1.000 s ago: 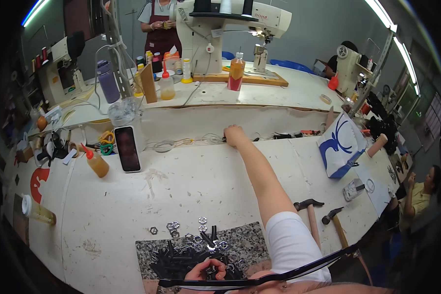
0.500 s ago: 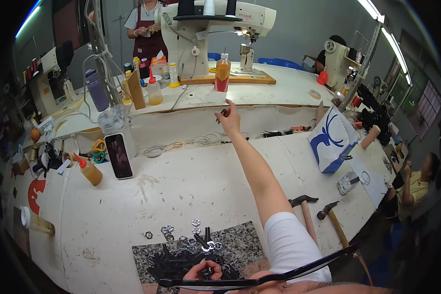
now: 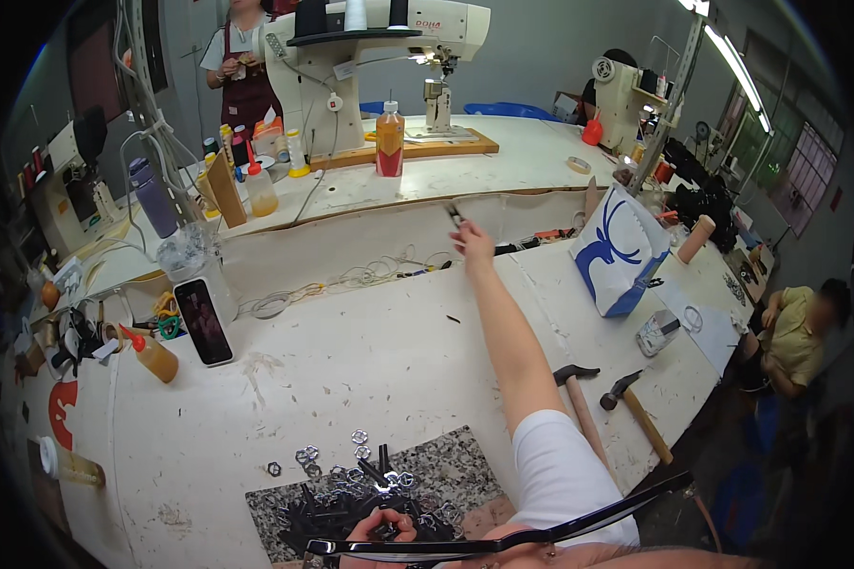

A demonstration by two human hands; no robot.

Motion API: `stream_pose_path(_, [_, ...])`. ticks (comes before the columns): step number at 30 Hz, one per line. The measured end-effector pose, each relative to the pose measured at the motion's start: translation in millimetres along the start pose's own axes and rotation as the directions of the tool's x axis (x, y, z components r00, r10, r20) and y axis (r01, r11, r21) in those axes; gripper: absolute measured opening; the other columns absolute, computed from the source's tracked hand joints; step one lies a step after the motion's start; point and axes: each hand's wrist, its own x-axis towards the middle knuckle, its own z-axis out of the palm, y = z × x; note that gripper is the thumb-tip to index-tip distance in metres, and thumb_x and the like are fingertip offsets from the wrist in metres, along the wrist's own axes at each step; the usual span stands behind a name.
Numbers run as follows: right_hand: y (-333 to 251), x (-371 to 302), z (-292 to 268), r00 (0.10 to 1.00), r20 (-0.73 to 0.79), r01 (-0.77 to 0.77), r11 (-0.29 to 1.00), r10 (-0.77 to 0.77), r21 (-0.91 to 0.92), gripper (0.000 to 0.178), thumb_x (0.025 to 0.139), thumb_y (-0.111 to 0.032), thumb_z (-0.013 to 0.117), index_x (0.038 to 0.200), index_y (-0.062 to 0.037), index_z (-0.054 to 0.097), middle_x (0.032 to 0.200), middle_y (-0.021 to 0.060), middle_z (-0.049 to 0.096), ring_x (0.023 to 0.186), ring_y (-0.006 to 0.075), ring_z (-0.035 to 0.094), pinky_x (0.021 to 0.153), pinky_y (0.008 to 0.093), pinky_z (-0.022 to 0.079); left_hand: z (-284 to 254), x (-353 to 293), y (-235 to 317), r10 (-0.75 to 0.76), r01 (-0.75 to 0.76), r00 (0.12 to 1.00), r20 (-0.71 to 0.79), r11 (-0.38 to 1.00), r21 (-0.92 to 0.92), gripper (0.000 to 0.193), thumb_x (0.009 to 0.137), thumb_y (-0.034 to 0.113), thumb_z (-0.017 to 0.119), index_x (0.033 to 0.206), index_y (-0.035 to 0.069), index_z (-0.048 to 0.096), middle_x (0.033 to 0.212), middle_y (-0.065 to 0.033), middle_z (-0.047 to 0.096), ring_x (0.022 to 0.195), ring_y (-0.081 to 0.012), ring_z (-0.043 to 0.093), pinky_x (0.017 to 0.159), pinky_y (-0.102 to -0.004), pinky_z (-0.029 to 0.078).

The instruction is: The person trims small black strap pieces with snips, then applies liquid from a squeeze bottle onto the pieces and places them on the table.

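Note:
My right hand is stretched far out over the white worktable, lifted above its back edge, pinching a small dark tool that points up. My left hand stays close to my body at the lower edge. It rests on a speckled stone slab and is closed on dark strap pieces. Several small silver metal rings and black strips lie scattered on the slab around that hand.
Two hammers lie right of my arm. A phone, glue bottle, cables, blue and white bag and tape tin sit on the table. A sewing machine and an orange bottle stand behind; people work nearby.
My right hand has risen off the far edge of the table and now holds a small dark tool in the air. My left hand has stayed on the slab.

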Motion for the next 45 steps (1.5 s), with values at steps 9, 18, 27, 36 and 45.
stream_pose_path(9, [-38.0, -27.0, -100.6, 0.910, 0.376, 0.412, 0.273, -0.176, -0.869, 0.042, 0.074, -0.019, 0.065, 0.111, -0.0023, 0.057, 0.078, 0.0072, 0.066, 0.068, 0.0132, 0.061, 0.063, 0.0244, 0.046, 98.6, -3.3, -3.5, 0.064, -0.091, 0.959, -0.275, 0.992, -0.088, 0.025, 0.090, 0.026, 0.043, 0.086, 0.004, 0.056, 0.085, -0.0095, 0.051, 0.072, -0.0184, 0.045, 0.064, -0.0319, 0.042])
stream_pose_path(18, [-135.1, -172.9, -193.2, 0.964, 0.264, 0.133, 0.800, 0.033, -0.585, 0.018, 0.079, -0.013, 0.061, 0.087, 0.0028, 0.063, 0.071, 0.0084, 0.064, 0.060, 0.0116, 0.059, 0.053, 0.0236, 0.047, 114.4, 7.0, -26.6, -0.020, 0.011, 0.980, -0.197, 0.999, -0.048, 0.022, 0.090, 0.024, 0.045, 0.088, 0.006, 0.057, 0.082, -0.0073, 0.051, 0.065, -0.0145, 0.043, 0.052, -0.0263, 0.036])
stream_pose_path(27, [-89.7, -482.1, -279.6, 0.978, -0.109, 0.078, 0.794, -0.179, -0.602, 0.027, 0.076, -0.022, 0.069, 0.085, -0.0010, 0.053, 0.068, -0.0018, 0.047, 0.062, 0.0054, 0.040, 0.055, 0.0210, 0.037, 124.5, -3.6, -35.9, 0.009, -0.007, 1.000, -0.024, 0.996, 0.093, 0.020, 0.094, 0.019, 0.039, 0.101, 0.005, 0.051, 0.085, -0.0068, 0.053, 0.055, -0.0053, 0.041, 0.037, -0.0141, 0.032])
stream_pose_path(36, [-73.8, -496.1, -255.3, 0.779, -0.281, 0.202, 0.649, -0.561, -0.734, 0.024, 0.086, -0.026, 0.055, 0.080, -0.0024, 0.051, 0.056, 0.0108, 0.050, 0.048, 0.0218, 0.049, 0.048, 0.0318, 0.039, 119.0, -3.6, -30.2, -0.039, 0.047, 0.993, 0.114, 0.997, -0.069, 0.024, 0.092, 0.020, 0.040, 0.097, 0.001, 0.055, 0.083, -0.0093, 0.052, 0.058, -0.0102, 0.041, 0.038, -0.0179, 0.028])
stream_pose_path(45, [-71.0, -500.9, -251.6, 0.821, -0.208, 0.239, 0.651, -0.532, -0.721, 0.016, 0.079, -0.020, 0.062, 0.080, -0.0040, 0.059, 0.063, 0.0107, 0.058, 0.055, 0.0200, 0.056, 0.051, 0.0297, 0.043, 126.7, -14.9, -50.5, -0.010, -0.012, 0.997, 0.077, 0.958, 0.288, 0.033, 0.092, 0.035, 0.042, 0.072, 0.009, 0.042, 0.074, -0.0061, 0.050, 0.051, -0.0075, 0.038, 0.033, -0.0167, 0.026])
